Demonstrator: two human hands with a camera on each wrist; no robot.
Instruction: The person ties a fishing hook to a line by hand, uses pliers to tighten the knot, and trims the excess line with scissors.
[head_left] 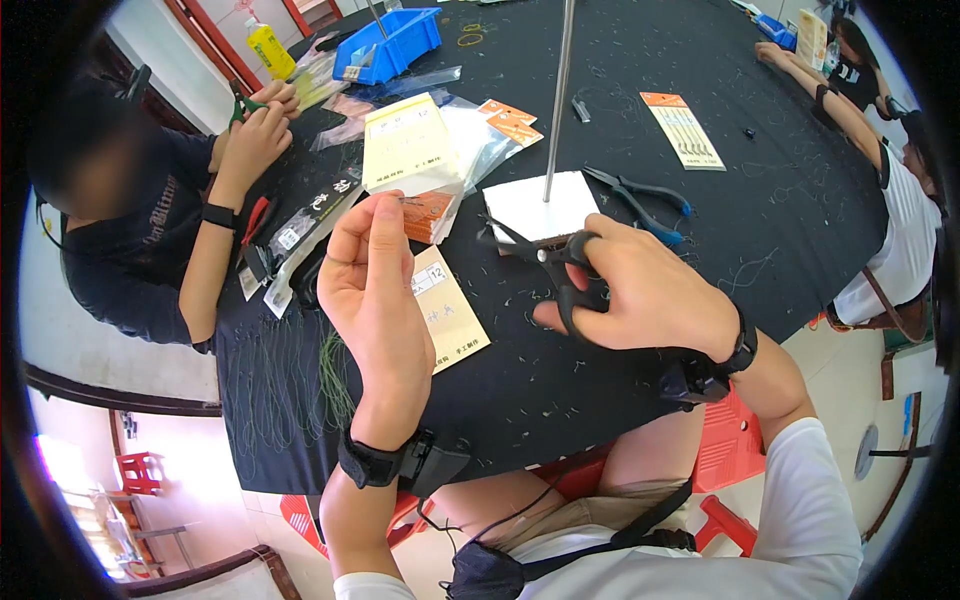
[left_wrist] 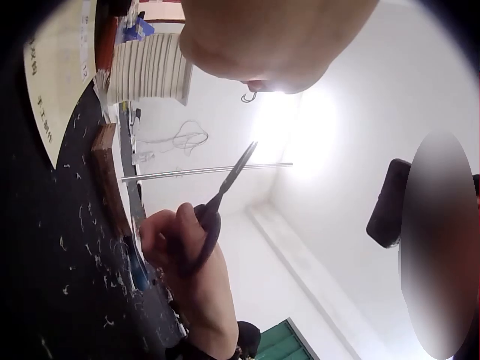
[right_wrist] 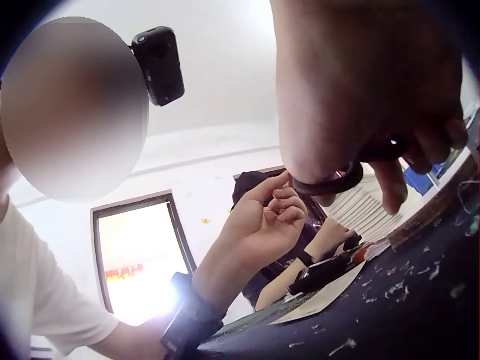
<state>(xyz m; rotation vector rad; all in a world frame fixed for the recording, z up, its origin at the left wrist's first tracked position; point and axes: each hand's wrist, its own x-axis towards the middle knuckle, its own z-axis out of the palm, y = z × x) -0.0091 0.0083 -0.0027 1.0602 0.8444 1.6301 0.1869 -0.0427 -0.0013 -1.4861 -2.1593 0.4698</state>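
My left hand [head_left: 385, 290] pinches a small hook between thumb and forefinger; the hook [left_wrist: 249, 97] shows beneath the fingertips in the left wrist view. My right hand [head_left: 655, 290] grips black-handled scissors [head_left: 545, 256], fingers and thumb through the loops. The blades point toward the left hand, apart from it. In the left wrist view the scissors [left_wrist: 225, 187] slant upward below the hook. Whether a line hangs from the hook, I cannot tell. A cream card [head_left: 450, 315] marked 12 lies on the black cloth beside the left hand.
A metal rod [head_left: 562, 100] rises from a white-topped block [head_left: 520, 205], with pliers [head_left: 650, 205] to its right. Farther back are a card stack [head_left: 405, 145], a hook packet [head_left: 685, 130] and a blue bin [head_left: 390, 45]. Green line [head_left: 335, 375] lies at the left edge; other people sit around the table.
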